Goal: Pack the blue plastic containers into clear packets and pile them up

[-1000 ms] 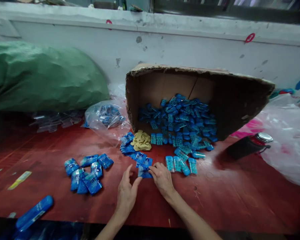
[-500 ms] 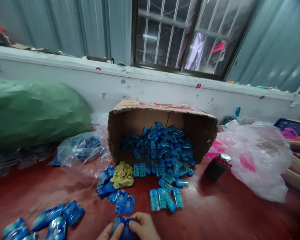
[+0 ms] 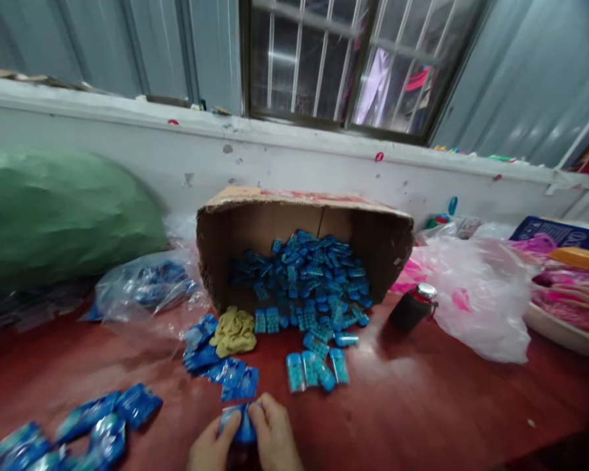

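Near the bottom centre, my left hand (image 3: 213,442) and my right hand (image 3: 273,433) pinch one blue packet (image 3: 244,425) between them. Flat blue packets (image 3: 240,383) lie just beyond my hands, beside a crumpled yellow-green cloth (image 3: 233,331). Several small clear containers with blue caps and blue pellets (image 3: 295,372) rest on the red table, to the right of the packets. Many more containers (image 3: 319,268) are heaped in a cardboard box (image 3: 209,255) lying on its side. Several plump blue packets (image 3: 138,404) lie at the lower left.
A dark bottle with a silver cap (image 3: 412,309) stands right of the box. Behind it is a white plastic bag (image 3: 485,301), with a basin (image 3: 564,331) at the far right. A clear bag (image 3: 147,288) and big green sack (image 3: 63,216) are at left.
The view has shifted, so the box and containers appear further left and higher. Both hands still hold the blue packet. At the right edge, more of the basin shows and a person's arm has moved.
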Motion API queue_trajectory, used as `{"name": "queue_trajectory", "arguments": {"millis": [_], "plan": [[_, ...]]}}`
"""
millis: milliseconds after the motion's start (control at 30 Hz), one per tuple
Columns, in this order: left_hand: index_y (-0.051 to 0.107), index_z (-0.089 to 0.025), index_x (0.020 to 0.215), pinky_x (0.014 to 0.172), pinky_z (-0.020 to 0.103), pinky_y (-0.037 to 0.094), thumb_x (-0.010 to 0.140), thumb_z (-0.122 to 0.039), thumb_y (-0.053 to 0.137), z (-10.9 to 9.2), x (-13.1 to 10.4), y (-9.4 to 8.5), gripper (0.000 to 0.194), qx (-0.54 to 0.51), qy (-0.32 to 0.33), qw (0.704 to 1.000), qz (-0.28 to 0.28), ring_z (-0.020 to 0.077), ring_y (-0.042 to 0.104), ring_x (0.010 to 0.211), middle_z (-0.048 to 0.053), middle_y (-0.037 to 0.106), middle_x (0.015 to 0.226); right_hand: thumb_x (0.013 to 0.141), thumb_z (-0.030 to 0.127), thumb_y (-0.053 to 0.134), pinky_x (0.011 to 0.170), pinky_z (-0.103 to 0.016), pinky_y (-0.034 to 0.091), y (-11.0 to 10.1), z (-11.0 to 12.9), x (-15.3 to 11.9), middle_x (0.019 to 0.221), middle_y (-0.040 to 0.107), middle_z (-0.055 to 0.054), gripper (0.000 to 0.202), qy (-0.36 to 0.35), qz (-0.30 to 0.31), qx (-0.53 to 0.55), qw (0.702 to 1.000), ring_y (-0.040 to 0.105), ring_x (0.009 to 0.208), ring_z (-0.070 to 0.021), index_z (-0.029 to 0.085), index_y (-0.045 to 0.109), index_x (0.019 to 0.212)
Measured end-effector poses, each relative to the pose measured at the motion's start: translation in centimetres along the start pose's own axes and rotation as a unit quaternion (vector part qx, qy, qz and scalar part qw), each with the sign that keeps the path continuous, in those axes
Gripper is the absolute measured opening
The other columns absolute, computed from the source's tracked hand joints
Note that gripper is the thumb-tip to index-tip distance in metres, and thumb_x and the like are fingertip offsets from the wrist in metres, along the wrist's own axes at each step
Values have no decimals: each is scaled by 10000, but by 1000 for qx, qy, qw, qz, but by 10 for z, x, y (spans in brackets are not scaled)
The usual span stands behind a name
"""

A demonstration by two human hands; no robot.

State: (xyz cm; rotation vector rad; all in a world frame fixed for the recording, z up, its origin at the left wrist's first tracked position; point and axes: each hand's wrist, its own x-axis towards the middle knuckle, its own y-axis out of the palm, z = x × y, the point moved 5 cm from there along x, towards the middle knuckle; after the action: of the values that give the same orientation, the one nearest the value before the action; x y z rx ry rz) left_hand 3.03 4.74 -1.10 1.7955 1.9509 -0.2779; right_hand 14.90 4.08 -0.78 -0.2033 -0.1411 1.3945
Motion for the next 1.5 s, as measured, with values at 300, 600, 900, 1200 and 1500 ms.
{"name": "queue_trajectory", "arguments": {"millis": [300, 600, 900, 1200, 1500], "plan": [[603, -112, 643, 404, 195, 366, 509, -353, 741, 2, -19, -7, 309, -74, -65, 994, 40, 98, 522, 434, 12, 612, 539, 866, 295, 414, 672, -236, 351, -48, 39, 10, 808, 587, -26, 228, -124, 36, -279, 952, 513, 767, -151, 190, 600, 785], [536, -150, 702, 390, 164, 393, 686, -293, 632, 17, -31, -10, 173, -154, -193, 966, 82, 93, 556, 431, 6, 602, 511, 805, 207, 508, 730, -380, 293, -60, 25, 47, 943, 566, -126, 282, -86, 37, -544, 834, 461, 909, -277, 183, 533, 1085], [508, -168, 693, 374, 170, 385, 709, -290, 611, 19, -33, -15, 161, -182, -190, 960, 92, 125, 577, 438, -14, 571, 439, 695, 227, 598, 744, -331, 325, -48, 25, 58, 832, 575, -55, 176, -88, 102, -404, 905, 503, 851, -218, 205, 601, 869], [526, -141, 702, 386, 178, 397, 714, -358, 590, 21, -25, -16, 226, -153, -122, 979, 56, 142, 596, 472, 12, 587, 457, 759, 332, 465, 391, -234, 461, -61, 24, 31, 727, 504, 24, 326, 40, 73, -27, 996, 532, 532, -115, 198, 457, 1057], [519, -149, 722, 398, 185, 426, 695, -372, 607, 23, -25, -14, 240, -160, -104, 981, 25, 144, 602, 479, 12, 598, 465, 655, 317, 652, 346, -197, 491, -40, 23, -9, 731, 501, 51, 332, 141, 40, 291, 945, 545, 497, -81, 211, 458, 904]]}}
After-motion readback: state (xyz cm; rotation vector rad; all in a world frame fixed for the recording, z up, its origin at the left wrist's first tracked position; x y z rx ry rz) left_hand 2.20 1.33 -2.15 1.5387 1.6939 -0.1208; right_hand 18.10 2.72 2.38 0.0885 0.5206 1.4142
